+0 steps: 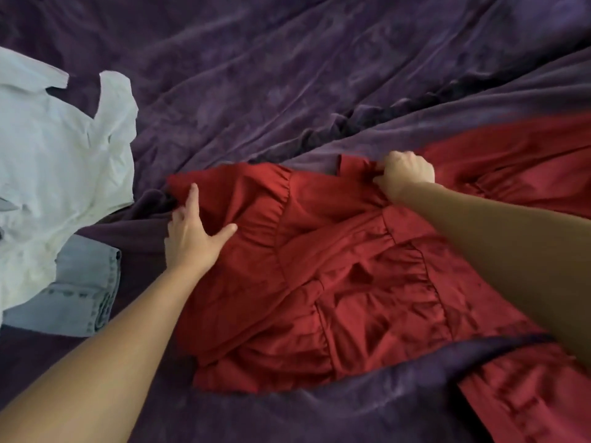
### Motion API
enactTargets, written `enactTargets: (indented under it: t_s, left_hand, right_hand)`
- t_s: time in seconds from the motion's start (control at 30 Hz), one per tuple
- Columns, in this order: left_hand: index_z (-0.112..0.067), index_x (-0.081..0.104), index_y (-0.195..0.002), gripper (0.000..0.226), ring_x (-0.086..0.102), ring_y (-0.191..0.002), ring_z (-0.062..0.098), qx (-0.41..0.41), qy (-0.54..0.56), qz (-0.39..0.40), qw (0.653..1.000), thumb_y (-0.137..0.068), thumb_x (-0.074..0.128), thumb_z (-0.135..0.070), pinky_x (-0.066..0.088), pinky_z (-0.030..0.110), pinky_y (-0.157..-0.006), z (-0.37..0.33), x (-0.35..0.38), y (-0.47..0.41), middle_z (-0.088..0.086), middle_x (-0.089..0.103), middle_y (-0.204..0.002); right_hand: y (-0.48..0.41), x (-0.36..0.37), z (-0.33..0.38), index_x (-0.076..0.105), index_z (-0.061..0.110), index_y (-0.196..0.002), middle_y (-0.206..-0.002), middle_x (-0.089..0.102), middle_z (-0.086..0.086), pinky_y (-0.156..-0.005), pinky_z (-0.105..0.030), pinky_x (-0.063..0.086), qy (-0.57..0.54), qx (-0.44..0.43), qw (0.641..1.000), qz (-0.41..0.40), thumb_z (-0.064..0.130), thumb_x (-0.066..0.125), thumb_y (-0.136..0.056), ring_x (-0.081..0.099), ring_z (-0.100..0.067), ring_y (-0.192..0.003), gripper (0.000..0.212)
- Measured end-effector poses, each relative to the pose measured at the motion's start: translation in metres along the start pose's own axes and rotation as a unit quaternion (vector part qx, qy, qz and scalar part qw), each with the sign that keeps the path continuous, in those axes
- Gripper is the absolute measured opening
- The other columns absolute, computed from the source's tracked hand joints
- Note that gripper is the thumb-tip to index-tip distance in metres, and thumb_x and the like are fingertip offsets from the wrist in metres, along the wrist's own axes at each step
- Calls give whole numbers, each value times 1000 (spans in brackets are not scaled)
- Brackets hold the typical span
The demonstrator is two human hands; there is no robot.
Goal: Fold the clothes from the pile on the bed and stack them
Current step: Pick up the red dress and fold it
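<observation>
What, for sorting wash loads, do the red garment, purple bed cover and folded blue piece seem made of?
The red garment: thin woven cloth, perhaps cotton, faint sheen, crisp gathered ruffles.
The purple bed cover: plush, velvety or fleece-like, mottled nap.
The folded blue piece: likely denim, heavy visible stitching.

We are looking at a purple blanket lying all around the left hand, running in long diagonal creases beyond the right hand. Nearer to us than both hands, a fold is lying bunched, possibly a second layer.
</observation>
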State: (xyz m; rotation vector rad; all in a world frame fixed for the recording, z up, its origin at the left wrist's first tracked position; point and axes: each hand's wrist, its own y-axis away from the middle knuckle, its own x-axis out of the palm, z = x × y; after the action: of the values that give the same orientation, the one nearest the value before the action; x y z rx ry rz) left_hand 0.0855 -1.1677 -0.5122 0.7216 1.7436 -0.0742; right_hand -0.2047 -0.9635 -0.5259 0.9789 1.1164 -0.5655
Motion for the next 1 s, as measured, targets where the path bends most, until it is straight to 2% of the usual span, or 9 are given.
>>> enactTargets:
  t_s: [0.2, 0.3, 0.37, 0.43, 0.53, 0.63, 0.8, 0.9, 1.0]
  left_hand:
    - [-15, 69, -109, 30, 56, -107, 40, -11, -23, 6, 1000, -81, 72, -24, 48, 46, -90, -10, -15, -26, 20, 59, -114]
    - [-11, 73, -94, 14, 58, -100, 39, -21, -8, -33, 999, -83, 69, -19, 48, 44, -82, -15, -27, -32, 19, 63, -105]
    - [-8, 72, -95, 15, 58, -98, 41, -32, 7, -70, 997, -86, 66, -18, 46, 44, -82, -13, -33, -34, 22, 62, -102]
    - [-6, 68, -97, 17, 59, -94, 42, -30, 24, -102, 994, -88, 63, -19, 45, 44, -82, -6, -36, -28, 23, 64, -98]
    - [-13, 53, -123, 48, 57, -109, 38, -81, 96, -24, 992, -83, 71, -33, 43, 42, -94, 5, -32, -6, 19, 62, -117]
    - [-18, 51, -130, 68, 57, -115, 29, -101, 49, 113, 987, -71, 82, -27, 43, 37, -100, 25, -24, 14, 11, 60, -127]
    - [-14, 66, -112, 36, 63, -87, 21, -135, 183, -108, 968, -77, 74, -19, 46, 25, -75, 6, -53, -47, 5, 66, -99]
    - [-20, 54, -123, 45, 63, -92, 23, -162, 317, -176, 918, -81, 63, -32, 50, 33, -86, -13, -78, -99, 5, 64, -105]
    - [-16, 53, -126, 48, 59, -109, 27, -161, 260, -158, 939, -85, 61, -40, 46, 34, -97, -11, -71, -90, 11, 61, -121]
  right_hand:
    - [-74, -81, 1, 65, 12, -116, -118, 65, -17, -93, -36, 44, -221, 63, 960, -160, 30, 61, -86, 58, -33, -112, 35]
    - [-65, -99, 21, 52, 17, -131, -131, 53, -15, -95, -38, 41, -158, -60, 972, -166, 33, 62, -84, 54, -35, -115, 51]
    - [-23, -78, 33, 56, 22, -127, -126, 57, -11, -86, -34, 45, -142, -217, 959, -117, 44, 69, -79, 58, -33, -110, 54]
    - [35, -43, 43, 53, 28, -131, -130, 56, -3, -94, -33, 41, -47, -348, 935, 44, 56, 70, -75, 53, -27, -118, 65]
    - [86, -1, 38, 56, 28, -124, -123, 61, 3, -98, -33, 35, 92, -430, 884, 157, 44, 57, -87, 54, -21, -118, 40]
    - [70, -7, 38, 66, 20, -111, -107, 70, -7, -83, -38, 47, -95, -326, 938, 62, 23, 59, -86, 64, -32, -99, 26]
    - [-35, -71, 67, 65, 16, -109, -111, 67, -16, -84, -42, 48, -148, -186, 966, -102, 22, 52, -87, 60, -38, -104, 26]
    - [-94, -94, 71, 60, 18, -119, -124, 60, -16, -94, -42, 44, -131, -73, 982, -116, 25, 48, -89, 54, -37, -116, 33]
    - [-86, -89, 65, 47, 19, -129, -132, 50, -16, -98, -48, 38, -87, -37, 988, -121, 28, 50, -89, 46, -38, -122, 41]
